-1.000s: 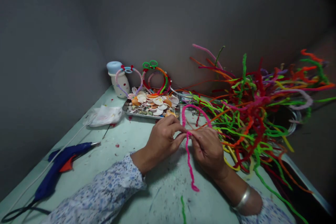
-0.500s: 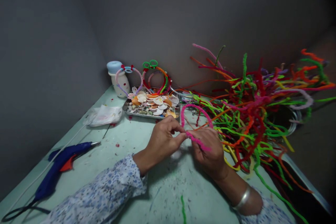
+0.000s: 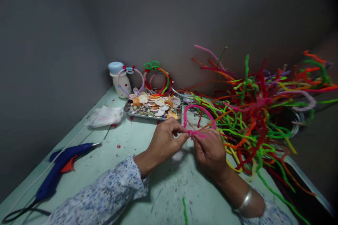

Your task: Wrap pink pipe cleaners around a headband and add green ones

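Between my hands is a pink pipe cleaner (image 3: 200, 107), bent in an arch that rises above my fingers. My left hand (image 3: 169, 139) pinches its near left end between thumb and fingertips. Closed around the right side of the arch, my right hand (image 3: 211, 153) also grips it close to the left fingertips. A short pink length lies across the right fingers, slightly blurred. Just behind my hands sits a metal tray (image 3: 142, 116) of seashells (image 3: 158, 102). A short green pipe cleaner piece (image 3: 185, 211) lies on the table in front of me.
A blue glue gun (image 3: 58, 168) with its cord lies at left, near a plastic packet (image 3: 105, 116). Behind stand a white bottle (image 3: 121, 84) with a blue lid and fuzzy headbands (image 3: 165, 77). A large tangle of coloured pipe cleaners (image 3: 253, 112) spreads over the right side.
The loose pink end that pointed down to the right over my right hand has swung up and now lies nearly level. Both hands keep their grip in almost the same place.
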{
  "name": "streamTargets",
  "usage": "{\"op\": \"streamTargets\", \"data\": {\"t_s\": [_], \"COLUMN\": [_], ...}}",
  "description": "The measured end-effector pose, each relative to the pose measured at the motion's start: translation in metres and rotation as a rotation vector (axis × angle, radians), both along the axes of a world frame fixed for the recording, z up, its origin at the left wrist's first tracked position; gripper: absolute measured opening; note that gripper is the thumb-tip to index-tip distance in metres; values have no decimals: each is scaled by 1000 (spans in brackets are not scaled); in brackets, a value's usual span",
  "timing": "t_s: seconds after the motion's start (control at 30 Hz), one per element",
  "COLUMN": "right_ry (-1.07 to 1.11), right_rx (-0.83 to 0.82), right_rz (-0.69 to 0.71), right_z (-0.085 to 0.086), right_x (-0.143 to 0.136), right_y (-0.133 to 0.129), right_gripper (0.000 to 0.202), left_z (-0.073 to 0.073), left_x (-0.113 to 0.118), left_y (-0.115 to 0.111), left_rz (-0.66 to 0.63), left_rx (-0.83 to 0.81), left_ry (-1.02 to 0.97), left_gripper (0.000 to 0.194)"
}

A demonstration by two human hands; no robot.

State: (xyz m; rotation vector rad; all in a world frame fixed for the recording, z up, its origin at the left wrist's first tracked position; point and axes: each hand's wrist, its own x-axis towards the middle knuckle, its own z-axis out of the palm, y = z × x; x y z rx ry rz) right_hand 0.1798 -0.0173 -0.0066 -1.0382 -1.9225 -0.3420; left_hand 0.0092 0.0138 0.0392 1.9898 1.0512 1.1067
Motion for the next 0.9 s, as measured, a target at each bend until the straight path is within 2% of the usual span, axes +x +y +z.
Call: {"op": "streamTargets", "data": {"t_s": [0.23,0.47,0.73,0.9], "right_ry": [-16,-8,30,22], "right_rx": [-9,-12,-12,-14], "right_rz": [6,-9,-24,-16], "right_z": [3,3,-1,-1], "right_x": [-2,-2,0,0], "right_y": [-3,-3,0,-1], "right_gripper": [24,25,25,26], "left_z": [2,-4,-10,-8], "left_x": [2,7,10,10], "left_y": [-6,-9,-5,-5], "left_rz": [57,135,60,58], "left_rx": [-131,-191,-459,-486], "left_ry": [-90,-107,-284,-294], "left_gripper": [10,12,17,18]}}
